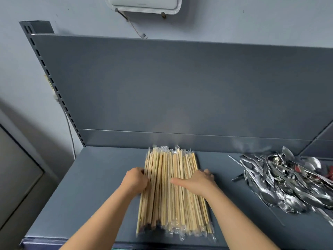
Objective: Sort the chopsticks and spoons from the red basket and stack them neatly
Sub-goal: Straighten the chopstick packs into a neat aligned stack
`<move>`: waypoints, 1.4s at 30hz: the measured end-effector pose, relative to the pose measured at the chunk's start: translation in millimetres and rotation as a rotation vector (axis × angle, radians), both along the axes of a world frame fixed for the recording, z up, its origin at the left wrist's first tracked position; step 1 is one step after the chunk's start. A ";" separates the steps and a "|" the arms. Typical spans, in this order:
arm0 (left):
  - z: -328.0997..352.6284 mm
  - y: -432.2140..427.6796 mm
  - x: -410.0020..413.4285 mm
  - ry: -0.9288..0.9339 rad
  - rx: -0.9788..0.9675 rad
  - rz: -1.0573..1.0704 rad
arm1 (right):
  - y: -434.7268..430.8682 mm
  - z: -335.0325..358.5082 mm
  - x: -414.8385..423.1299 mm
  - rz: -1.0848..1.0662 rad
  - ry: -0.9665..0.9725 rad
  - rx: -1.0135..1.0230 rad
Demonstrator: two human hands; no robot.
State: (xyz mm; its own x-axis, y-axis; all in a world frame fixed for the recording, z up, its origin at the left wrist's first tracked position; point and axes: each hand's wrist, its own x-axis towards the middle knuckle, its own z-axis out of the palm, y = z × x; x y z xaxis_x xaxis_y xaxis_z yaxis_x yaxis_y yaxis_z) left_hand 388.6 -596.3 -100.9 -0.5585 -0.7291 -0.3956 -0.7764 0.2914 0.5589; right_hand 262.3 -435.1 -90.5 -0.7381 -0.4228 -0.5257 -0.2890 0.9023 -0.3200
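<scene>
A wide stack of wooden chopsticks (169, 165) in clear plastic wrappers lies lengthwise in the middle of the grey shelf (100, 177). My left hand (135, 181) presses against the stack's left side, fingers curled at its edge. Over the right half rests my right hand (196, 181), thumb lying on top and fingers wrapped around the right edge. Together the hands squeeze the stack from both sides. At the right lies a loose heap of shiny metal spoons (288, 179). The red basket is not in view, apart from red bits (329, 172) showing at the far right behind the spoons.
The shelf's grey back panel (180, 87) rises behind the stack, with a slotted upright (54, 87) at the left. A white box (144, 4) hangs on the wall above. The shelf's front edge (72, 240) runs just below my forearms.
</scene>
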 end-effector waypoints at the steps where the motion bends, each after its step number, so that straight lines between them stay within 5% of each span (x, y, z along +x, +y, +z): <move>1: 1.6 -1.7 0.8 0.026 0.029 -0.006 | -3.1 -1.4 2.0 0.020 0.025 0.006; 14: 9.6 -16.7 2.3 -0.017 0.351 -0.104 | -45.9 -7.3 20.4 0.314 0.225 0.125; 24: 10.6 -70.2 56.4 -0.048 -0.015 -0.340 | -87.9 4.5 18.0 0.721 0.152 0.145; 29: -8.9 -88.6 80.3 0.308 -0.352 -0.095 | -116.0 11.2 23.5 0.907 0.180 0.168; 33: -26.1 -94.0 91.1 0.387 -0.174 -0.075 | -131.8 8.9 32.2 1.006 0.228 0.138; 37: -37.2 -93.5 97.7 0.416 -0.095 -0.055 | -106.7 7.3 22.7 0.760 0.137 -0.104; 42: -33.1 -101.3 88.3 0.507 -0.106 0.068 | -43.1 -15.0 12.7 -0.118 0.006 -0.613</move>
